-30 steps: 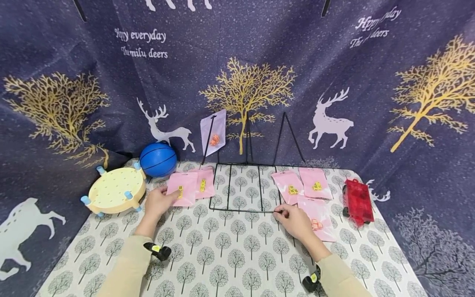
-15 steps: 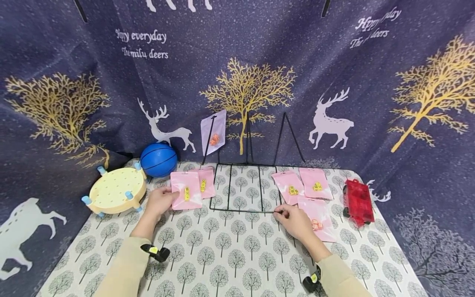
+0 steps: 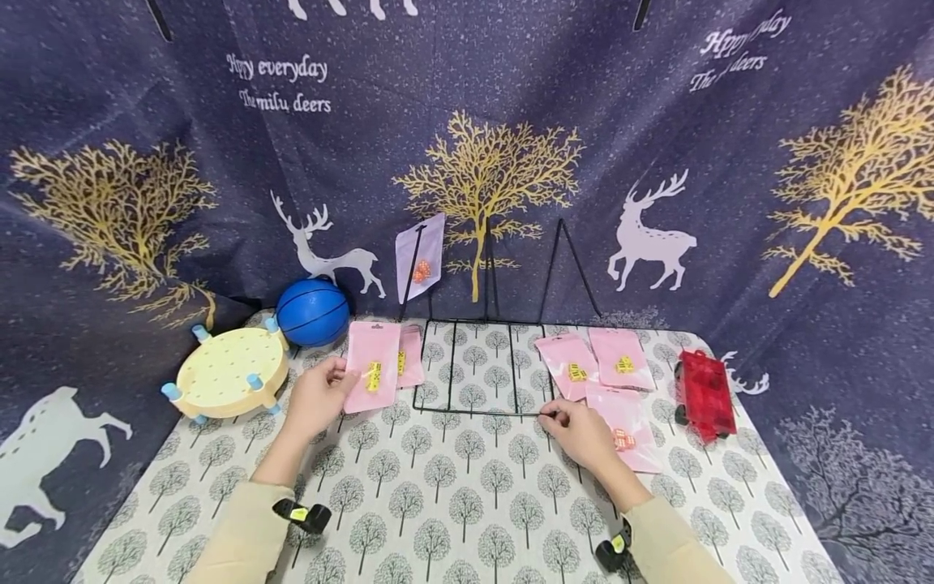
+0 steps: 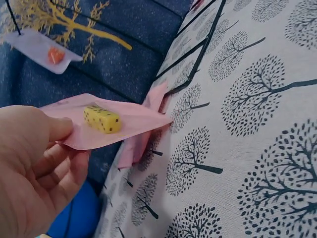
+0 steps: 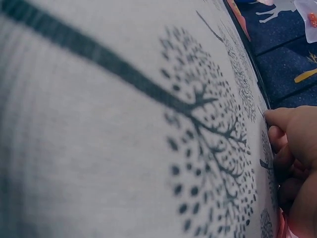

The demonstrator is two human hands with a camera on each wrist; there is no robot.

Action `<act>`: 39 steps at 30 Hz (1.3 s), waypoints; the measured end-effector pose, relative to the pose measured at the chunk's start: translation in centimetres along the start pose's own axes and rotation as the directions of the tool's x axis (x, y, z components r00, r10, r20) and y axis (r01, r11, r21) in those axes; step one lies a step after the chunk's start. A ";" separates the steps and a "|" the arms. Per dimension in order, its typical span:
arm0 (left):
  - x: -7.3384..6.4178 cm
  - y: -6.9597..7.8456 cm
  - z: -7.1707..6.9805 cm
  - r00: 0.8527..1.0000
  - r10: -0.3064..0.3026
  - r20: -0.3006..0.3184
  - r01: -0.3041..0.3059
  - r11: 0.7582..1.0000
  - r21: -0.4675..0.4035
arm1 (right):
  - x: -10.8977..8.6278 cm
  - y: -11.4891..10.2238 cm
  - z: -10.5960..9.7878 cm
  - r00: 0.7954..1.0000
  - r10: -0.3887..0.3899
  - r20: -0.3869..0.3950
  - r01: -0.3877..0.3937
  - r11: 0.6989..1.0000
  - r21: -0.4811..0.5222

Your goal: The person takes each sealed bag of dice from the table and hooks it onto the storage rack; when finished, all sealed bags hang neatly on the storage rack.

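My left hand [image 3: 317, 397] pinches the left edge of a pink zip bag [image 3: 362, 349] between thumb and fingers. In the left wrist view, yellow dice [image 4: 102, 120] sit in this bag, which is tilted above the tablecloth. A second pink bag [image 3: 413, 357] with yellow dice lies partly hidden behind it. With my right hand [image 3: 584, 438] I pinch the front right corner of a black wire rack [image 3: 481, 414]. The right wrist view shows those fingers [image 5: 285, 119] at the wire. A pale purple bag [image 3: 430, 243] with orange dice hangs from the rack's left hook.
Several pink bags, including one with red dice [image 3: 624, 440], lie right of the rack. A red toy cart [image 3: 706, 397] stands at the far right. Back left are a blue ball [image 3: 312, 312] and a yellow stool-like toy with blue legs [image 3: 232, 369]. A dark curtain hangs behind.
My left hand has picked up the front pink bag, drawn it a little to the right and tilted it upward. The right hand stays on the rack's corner.
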State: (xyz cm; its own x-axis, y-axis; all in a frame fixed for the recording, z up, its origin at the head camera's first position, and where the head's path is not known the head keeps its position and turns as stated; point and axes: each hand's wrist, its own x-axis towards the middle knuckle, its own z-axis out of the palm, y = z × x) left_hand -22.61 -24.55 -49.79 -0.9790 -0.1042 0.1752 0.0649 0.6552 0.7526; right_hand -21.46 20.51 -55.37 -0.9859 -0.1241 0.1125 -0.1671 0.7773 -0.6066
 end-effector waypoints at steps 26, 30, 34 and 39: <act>-3.7 4.0 0.1 0.884 0.396 -0.248 -0.431 0.896 -0.108 | 0.0 0.2 -0.2 1.000 0.004 -0.008 -0.004 1.000 -0.010; -4.0 4.6 0.1 0.838 0.459 -0.297 -0.508 0.854 -0.112 | -0.1 0.1 -0.1 1.000 0.002 -0.009 -0.002 1.000 -0.011; -4.1 5.3 0.1 0.781 0.513 -0.355 -0.581 0.807 -0.111 | -0.1 0.0 -0.1 1.000 -0.003 -0.017 0.002 1.000 -0.010; -4.1 5.8 0.4 0.752 0.532 -0.390 -0.629 0.756 -0.182 | -0.1 -0.2 -0.1 1.000 0.004 -0.015 -0.004 1.000 -0.009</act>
State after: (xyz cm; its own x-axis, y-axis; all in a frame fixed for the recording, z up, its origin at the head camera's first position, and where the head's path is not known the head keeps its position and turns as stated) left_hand -18.33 -20.04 -46.40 -0.6261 -0.0216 0.7794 0.7001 0.4247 0.5741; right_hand -21.33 20.44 -55.23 -0.9862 -0.1115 0.1220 -0.1628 0.7834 -0.5998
